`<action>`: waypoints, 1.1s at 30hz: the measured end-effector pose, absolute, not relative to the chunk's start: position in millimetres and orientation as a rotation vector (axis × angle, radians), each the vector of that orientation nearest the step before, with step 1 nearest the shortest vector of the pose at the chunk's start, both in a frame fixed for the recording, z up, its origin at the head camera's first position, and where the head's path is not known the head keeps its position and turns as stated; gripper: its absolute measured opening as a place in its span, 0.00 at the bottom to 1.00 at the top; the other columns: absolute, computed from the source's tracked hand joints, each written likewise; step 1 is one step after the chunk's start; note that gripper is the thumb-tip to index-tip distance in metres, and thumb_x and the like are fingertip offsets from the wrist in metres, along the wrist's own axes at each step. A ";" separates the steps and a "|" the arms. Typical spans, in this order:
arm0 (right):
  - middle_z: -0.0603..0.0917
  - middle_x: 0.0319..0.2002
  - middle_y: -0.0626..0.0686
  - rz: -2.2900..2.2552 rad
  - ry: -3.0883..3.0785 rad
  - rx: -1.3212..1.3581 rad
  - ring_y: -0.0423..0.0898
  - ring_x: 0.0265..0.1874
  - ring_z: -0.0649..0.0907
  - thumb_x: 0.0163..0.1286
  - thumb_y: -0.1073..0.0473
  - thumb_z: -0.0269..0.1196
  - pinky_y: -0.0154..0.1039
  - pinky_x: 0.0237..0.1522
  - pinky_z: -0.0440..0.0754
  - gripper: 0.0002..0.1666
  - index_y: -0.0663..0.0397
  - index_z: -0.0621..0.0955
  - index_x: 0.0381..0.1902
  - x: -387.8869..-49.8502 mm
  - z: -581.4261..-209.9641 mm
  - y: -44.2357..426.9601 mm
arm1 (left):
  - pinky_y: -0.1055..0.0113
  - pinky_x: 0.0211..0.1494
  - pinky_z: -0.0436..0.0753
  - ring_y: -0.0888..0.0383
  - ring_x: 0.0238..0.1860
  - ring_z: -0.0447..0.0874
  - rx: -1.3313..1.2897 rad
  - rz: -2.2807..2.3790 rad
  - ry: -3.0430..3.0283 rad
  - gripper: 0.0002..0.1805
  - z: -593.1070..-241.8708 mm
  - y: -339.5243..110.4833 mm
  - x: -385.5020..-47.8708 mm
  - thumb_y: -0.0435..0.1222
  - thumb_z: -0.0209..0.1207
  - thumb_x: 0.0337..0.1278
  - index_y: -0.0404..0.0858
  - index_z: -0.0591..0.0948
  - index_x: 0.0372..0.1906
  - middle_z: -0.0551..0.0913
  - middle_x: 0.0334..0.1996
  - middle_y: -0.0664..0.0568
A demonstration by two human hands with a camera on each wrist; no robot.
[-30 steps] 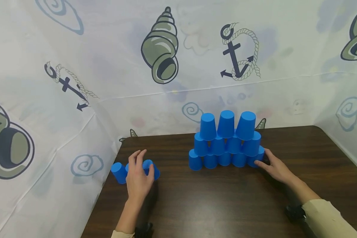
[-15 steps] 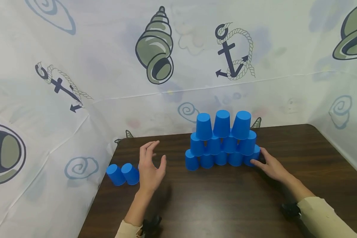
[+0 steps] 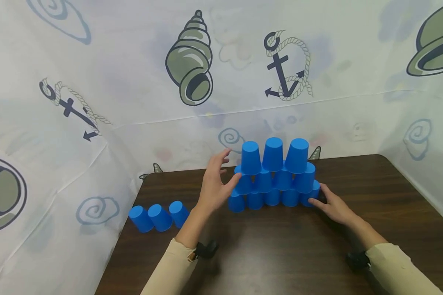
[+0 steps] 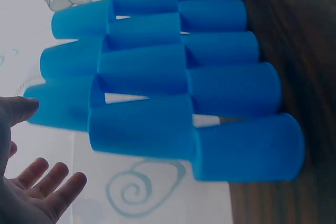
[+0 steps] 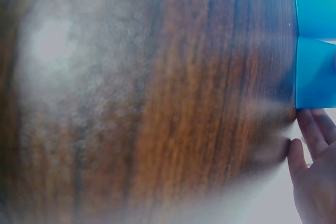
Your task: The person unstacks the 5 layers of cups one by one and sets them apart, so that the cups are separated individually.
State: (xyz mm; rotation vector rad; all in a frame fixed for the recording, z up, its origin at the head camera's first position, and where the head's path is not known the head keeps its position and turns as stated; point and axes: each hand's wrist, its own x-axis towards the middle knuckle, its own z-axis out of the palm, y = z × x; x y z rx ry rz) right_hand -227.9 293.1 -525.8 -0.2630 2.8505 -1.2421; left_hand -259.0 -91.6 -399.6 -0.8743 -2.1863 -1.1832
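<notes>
Blue upside-down cups form three stacked rows, with three cups in the top row (image 3: 251, 157). Spread and curved, my left hand (image 3: 214, 186) holds nothing beside the stack's left end; in the left wrist view its thumb (image 4: 23, 109) is at an upper cup (image 4: 63, 103), contact unclear. At the stack's right end, my right hand (image 3: 336, 209) grips the end bottom cup (image 3: 307, 199), thumb in front and fingers at the far side. The right wrist view shows that hand (image 5: 317, 182) against the cup (image 5: 315, 74), partly cut off by the frame.
Three more upside-down blue cups (image 3: 159, 218) stand in a row on the left of the dark wooden table (image 3: 280, 254), partly near my left forearm. A white sheet (image 3: 133, 61) with shells and anchors hangs behind and at the sides.
My left hand has moved right from the separate cups to the stack's left end, uncovering three cups. My right hand has stayed at its cup. The head view has shifted slightly.
</notes>
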 end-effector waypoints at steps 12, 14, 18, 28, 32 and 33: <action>0.61 0.68 0.75 -1.250 2.849 -0.271 0.75 0.65 0.63 0.75 0.44 0.56 0.74 0.59 0.61 0.45 0.64 0.51 0.74 -228.2 -528.4 290.3 | 0.50 0.54 0.81 0.46 0.62 0.74 -0.861 -1.199 -2.257 0.37 -386.7 -60.2 -277.4 0.45 0.64 0.62 0.45 0.63 0.74 0.70 0.67 0.47; 0.61 0.68 0.75 -1.253 2.850 -0.277 0.75 0.65 0.63 0.75 0.45 0.56 0.74 0.59 0.62 0.44 0.64 0.51 0.74 -228.1 -528.8 290.1 | 0.49 0.54 0.81 0.46 0.62 0.74 -0.848 -1.205 -2.268 0.37 -387.6 -58.8 -278.7 0.44 0.64 0.62 0.45 0.64 0.73 0.70 0.66 0.47; 0.61 0.68 0.75 -1.249 2.852 -0.270 0.75 0.65 0.63 0.75 0.45 0.56 0.74 0.59 0.62 0.45 0.64 0.51 0.74 -227.6 -529.2 290.1 | 0.49 0.54 0.81 0.48 0.61 0.75 -0.835 -1.178 -2.289 0.36 -390.3 -56.9 -281.2 0.43 0.64 0.62 0.47 0.65 0.73 0.72 0.66 0.49; 0.61 0.68 0.75 -1.240 2.851 -0.241 0.76 0.65 0.62 0.74 0.43 0.56 0.74 0.59 0.61 0.46 0.64 0.51 0.74 -226.7 -528.7 288.8 | 0.57 0.55 0.81 0.54 0.58 0.79 -0.757 -1.174 -2.325 0.36 -392.6 -54.6 -278.6 0.45 0.65 0.61 0.53 0.64 0.73 0.72 0.67 0.55; 0.60 0.68 0.75 -1.243 2.852 -0.249 0.76 0.65 0.62 0.74 0.43 0.56 0.74 0.59 0.61 0.46 0.65 0.51 0.74 -226.3 -529.1 288.5 | 0.57 0.54 0.82 0.54 0.58 0.79 -0.762 -1.179 -2.317 0.36 -392.1 -57.5 -277.6 0.45 0.64 0.61 0.52 0.64 0.72 0.72 0.66 0.54; 0.60 0.68 0.75 -1.243 2.852 -0.249 0.76 0.65 0.62 0.74 0.43 0.56 0.74 0.59 0.61 0.46 0.65 0.51 0.74 -226.2 -529.1 288.4 | 0.56 0.54 0.82 0.53 0.58 0.79 -0.763 -1.187 -2.310 0.36 -391.7 -59.2 -276.6 0.45 0.64 0.61 0.51 0.65 0.72 0.72 0.66 0.53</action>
